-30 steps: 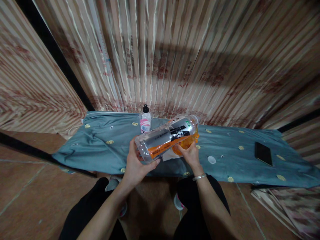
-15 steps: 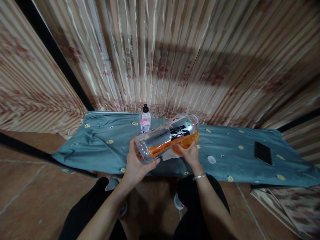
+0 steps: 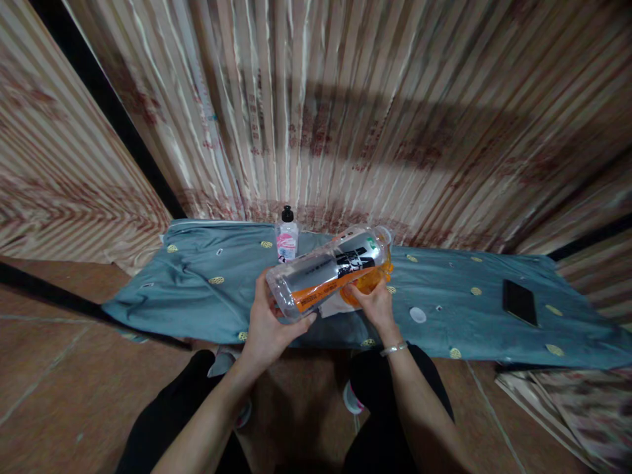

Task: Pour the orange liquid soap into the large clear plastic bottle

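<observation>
A large clear bottle (image 3: 328, 270) with a silver, black and orange label lies tilted in the air, its base at the left and its neck at the upper right. My left hand (image 3: 271, 326) is wrapped round the base end. Below the neck end, my right hand (image 3: 376, 304) is closed round an orange, see-through object (image 3: 366, 283), whose shape is partly hidden by fingers and the bottle. Something white (image 3: 336, 305) shows beneath the bottle, between my hands. Behind it stands a small bottle (image 3: 287, 238) with a black cap and pink label.
A teal cloth with yellow spots covers the long surface (image 3: 459, 316). On it are a white round disc (image 3: 417, 315) and, farther right, a dark phone (image 3: 519, 302). Striped curtains (image 3: 336, 118) hang behind, with dark poles at both sides.
</observation>
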A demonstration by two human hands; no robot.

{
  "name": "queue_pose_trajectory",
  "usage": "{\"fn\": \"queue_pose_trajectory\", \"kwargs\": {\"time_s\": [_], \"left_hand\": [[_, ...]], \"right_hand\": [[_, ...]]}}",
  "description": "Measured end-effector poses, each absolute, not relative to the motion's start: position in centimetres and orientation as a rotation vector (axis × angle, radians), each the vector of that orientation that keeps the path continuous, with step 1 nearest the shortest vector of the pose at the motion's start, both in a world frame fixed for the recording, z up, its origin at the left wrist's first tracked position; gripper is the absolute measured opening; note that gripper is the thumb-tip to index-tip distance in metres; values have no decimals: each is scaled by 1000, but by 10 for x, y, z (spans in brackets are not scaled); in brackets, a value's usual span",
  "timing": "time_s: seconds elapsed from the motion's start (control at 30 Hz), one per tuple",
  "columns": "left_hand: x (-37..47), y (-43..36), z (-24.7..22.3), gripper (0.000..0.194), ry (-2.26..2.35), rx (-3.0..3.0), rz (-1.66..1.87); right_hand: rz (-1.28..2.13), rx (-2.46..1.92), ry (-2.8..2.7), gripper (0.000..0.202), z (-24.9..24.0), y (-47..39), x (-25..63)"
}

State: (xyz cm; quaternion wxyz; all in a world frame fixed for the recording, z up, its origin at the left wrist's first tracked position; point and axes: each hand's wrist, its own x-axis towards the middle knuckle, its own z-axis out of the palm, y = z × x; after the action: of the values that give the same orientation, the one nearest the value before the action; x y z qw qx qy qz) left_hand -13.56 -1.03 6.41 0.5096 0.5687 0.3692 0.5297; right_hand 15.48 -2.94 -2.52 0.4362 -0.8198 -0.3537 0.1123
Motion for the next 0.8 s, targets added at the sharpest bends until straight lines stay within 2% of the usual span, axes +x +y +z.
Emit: {"fn": "queue_pose_trajectory", "kwargs": {"time_s": [0.33,0.8], "left_hand": [[-134,-11,69,91,896,1359,1294],[-135,-10,66,92,886,1368,1294]], "right_hand": [[252,-2048,-882,104,-30,-28,156],[286,-2036,-871,97,-27,-30,156]]}}
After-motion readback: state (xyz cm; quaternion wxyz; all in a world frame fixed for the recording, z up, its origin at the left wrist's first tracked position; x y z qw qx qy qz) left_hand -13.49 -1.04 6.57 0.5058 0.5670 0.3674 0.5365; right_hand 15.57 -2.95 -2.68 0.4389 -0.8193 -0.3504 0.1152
